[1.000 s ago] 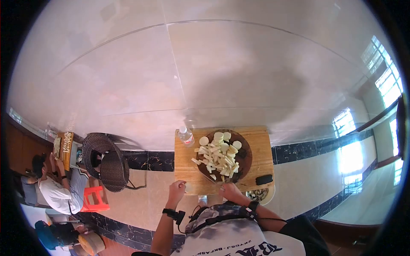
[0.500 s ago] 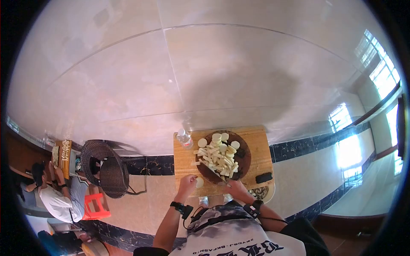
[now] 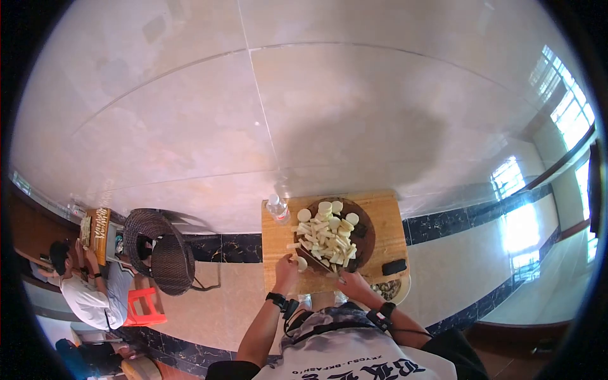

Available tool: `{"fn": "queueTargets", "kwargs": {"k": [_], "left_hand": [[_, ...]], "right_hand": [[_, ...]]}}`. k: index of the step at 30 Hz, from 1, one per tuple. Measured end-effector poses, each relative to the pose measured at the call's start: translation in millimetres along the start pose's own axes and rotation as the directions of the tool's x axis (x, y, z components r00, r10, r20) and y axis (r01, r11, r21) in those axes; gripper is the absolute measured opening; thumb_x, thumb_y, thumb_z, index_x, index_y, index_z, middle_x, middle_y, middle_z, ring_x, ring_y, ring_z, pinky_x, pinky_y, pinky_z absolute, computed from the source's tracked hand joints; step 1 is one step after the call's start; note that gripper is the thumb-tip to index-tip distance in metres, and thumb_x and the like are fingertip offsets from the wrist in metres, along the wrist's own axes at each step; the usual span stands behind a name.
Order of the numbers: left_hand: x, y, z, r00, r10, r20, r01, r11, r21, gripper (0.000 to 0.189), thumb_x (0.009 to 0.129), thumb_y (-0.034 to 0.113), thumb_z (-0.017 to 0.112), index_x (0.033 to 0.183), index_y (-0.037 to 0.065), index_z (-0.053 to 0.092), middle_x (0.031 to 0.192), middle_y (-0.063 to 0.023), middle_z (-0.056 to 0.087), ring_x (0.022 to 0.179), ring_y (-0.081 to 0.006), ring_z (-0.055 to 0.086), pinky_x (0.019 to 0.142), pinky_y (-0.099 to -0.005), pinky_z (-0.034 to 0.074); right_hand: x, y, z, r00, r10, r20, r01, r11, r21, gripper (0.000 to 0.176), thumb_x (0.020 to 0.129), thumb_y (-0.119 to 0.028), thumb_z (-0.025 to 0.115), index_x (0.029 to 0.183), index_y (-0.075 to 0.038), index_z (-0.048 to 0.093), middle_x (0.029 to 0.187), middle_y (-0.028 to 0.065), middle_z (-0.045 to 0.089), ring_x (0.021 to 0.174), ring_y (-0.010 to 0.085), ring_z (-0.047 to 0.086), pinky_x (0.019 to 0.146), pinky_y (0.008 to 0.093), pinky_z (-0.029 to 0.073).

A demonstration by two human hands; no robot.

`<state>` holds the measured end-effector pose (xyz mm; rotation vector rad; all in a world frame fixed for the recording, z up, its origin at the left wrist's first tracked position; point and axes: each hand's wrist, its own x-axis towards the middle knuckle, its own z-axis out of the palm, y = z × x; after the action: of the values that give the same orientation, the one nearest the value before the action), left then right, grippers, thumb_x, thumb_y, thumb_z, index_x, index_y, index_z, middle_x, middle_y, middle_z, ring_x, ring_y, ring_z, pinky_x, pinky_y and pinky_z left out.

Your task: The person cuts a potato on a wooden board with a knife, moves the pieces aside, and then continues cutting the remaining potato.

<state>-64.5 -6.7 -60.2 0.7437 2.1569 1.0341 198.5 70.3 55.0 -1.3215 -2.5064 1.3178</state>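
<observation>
On a wooden table (image 3: 272, 240) lies a round dark board (image 3: 364, 250) heaped with pale cut strips (image 3: 328, 244). Several round pale slices (image 3: 304, 215) rest along its far side. My left hand (image 3: 287, 268) is closed on one pale round slice (image 3: 301, 264) at the board's near left edge. Closed around the handle of a knife (image 3: 322, 265), my right hand (image 3: 352, 282) is at the board's near edge. The blade lies slanted toward the upper left, in front of the strips.
A clear bottle (image 3: 277, 209) stands at the table's back left, a black object (image 3: 394, 266) at its right. Below the right edge is a bowl of scraps (image 3: 387, 291). A wicker chair (image 3: 170, 263) and a seated person (image 3: 92, 294) are to the left.
My left hand has moved the slice slightly up and right, nearer the knife and the board. The whole view has shifted a little.
</observation>
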Motion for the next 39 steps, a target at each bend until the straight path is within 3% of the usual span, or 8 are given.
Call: {"fn": "queueTargets", "kwargs": {"k": [3, 8, 15, 21, 27, 30, 36, 39], "left_hand": [[6, 36, -32, 0.999, 0.031, 0.028, -0.034, 0.994, 0.105, 0.024, 0.085, 0.013, 0.061, 0.100, -0.002, 0.072, 0.093, -0.0247, 0.071, 0.088, -0.0375, 0.070, 0.074, -0.0423, 0.057], [35, 14, -34, 0.998, -0.020, 0.052, 0.030, 0.979, -0.200, 0.026, 0.092, 0.012, 0.055, 0.100, -0.006, 0.071, 0.091, -0.0198, 0.071, 0.084, -0.0299, 0.071, 0.065, -0.0371, 0.060], [57, 21, -27, 0.932, -0.060, 0.357, 0.229, 0.862, -0.453, 0.028, 0.096, 0.013, 0.053, 0.107, -0.006, 0.069, 0.094, -0.0138, 0.070, 0.083, -0.0226, 0.071, 0.065, -0.0353, 0.063], [73, 0, -12, 0.979, 0.017, 0.203, -0.001, 0.997, -0.081, 0.028, 0.094, 0.012, 0.051, 0.096, -0.004, 0.074, 0.083, -0.0107, 0.071, 0.075, -0.0199, 0.070, 0.064, -0.0309, 0.058], [34, 100, -18, 0.955, -0.042, 0.292, 0.171, 0.885, -0.433, 0.025, 0.091, 0.011, 0.054, 0.101, -0.003, 0.072, 0.084, -0.0138, 0.071, 0.073, -0.0247, 0.070, 0.065, -0.0324, 0.058], [34, 137, -1, 0.945, 0.040, 0.325, 0.097, 0.914, -0.394, 0.026, 0.090, 0.009, 0.054, 0.104, -0.005, 0.071, 0.091, -0.0178, 0.071, 0.078, -0.0278, 0.071, 0.067, -0.0336, 0.060], [76, 84, 56, 0.887, 0.358, 0.291, -0.309, 0.930, -0.200, 0.026, 0.096, 0.005, 0.050, 0.113, -0.007, 0.065, 0.103, -0.0175, 0.066, 0.082, -0.0239, 0.071, 0.065, -0.0350, 0.062], [45, 109, 24, 0.760, 0.650, 0.005, -0.645, 0.754, 0.128, 0.025, 0.089, 0.008, 0.054, 0.101, -0.006, 0.070, 0.098, -0.0205, 0.068, 0.083, -0.0283, 0.069, 0.067, -0.0371, 0.058]], "right_hand": [[-3, -7, -4, 1.000, 0.019, -0.011, -0.019, 0.999, 0.032, 0.037, 0.089, -0.034, 0.062, 0.095, 0.002, 0.061, 0.082, 0.0304, 0.063, 0.084, 0.0503, 0.063, 0.073, 0.0558, 0.049], [-11, -21, -12, 0.996, 0.051, -0.076, -0.045, 0.995, 0.084, 0.037, 0.088, -0.036, 0.063, 0.090, 0.001, 0.062, 0.078, 0.0287, 0.064, 0.080, 0.0495, 0.063, 0.069, 0.0549, 0.048], [-24, -18, -22, 0.990, 0.074, -0.122, -0.065, 0.995, 0.079, 0.037, 0.090, -0.035, 0.063, 0.089, 0.002, 0.063, 0.077, 0.0292, 0.064, 0.079, 0.0499, 0.064, 0.070, 0.0553, 0.050], [-29, 2, -20, 0.978, 0.170, -0.118, -0.153, 0.978, 0.142, 0.040, 0.087, -0.037, 0.066, 0.087, 0.003, 0.064, 0.074, 0.0278, 0.064, 0.076, 0.0458, 0.066, 0.067, 0.0508, 0.051], [-36, 6, -23, 0.953, 0.171, -0.252, -0.135, 0.979, 0.152, 0.040, 0.086, -0.038, 0.069, 0.087, 0.001, 0.065, 0.073, 0.0257, 0.064, 0.075, 0.0444, 0.066, 0.065, 0.0479, 0.052], [-40, -2, -30, 0.941, 0.184, -0.285, -0.128, 0.971, 0.202, 0.038, 0.087, -0.037, 0.068, 0.086, 0.000, 0.065, 0.073, 0.0253, 0.064, 0.076, 0.0452, 0.066, 0.065, 0.0485, 0.051], [-44, -5, -35, 0.918, 0.215, -0.333, -0.140, 0.962, 0.236, 0.035, 0.088, -0.035, 0.067, 0.086, 0.000, 0.064, 0.072, 0.0253, 0.063, 0.075, 0.0458, 0.066, 0.065, 0.0492, 0.050], [-51, -4, -38, 0.923, 0.231, -0.309, -0.160, 0.958, 0.238, 0.035, 0.089, -0.035, 0.066, 0.087, 0.000, 0.064, 0.071, 0.0252, 0.063, 0.073, 0.0458, 0.065, 0.065, 0.0492, 0.050]]}}
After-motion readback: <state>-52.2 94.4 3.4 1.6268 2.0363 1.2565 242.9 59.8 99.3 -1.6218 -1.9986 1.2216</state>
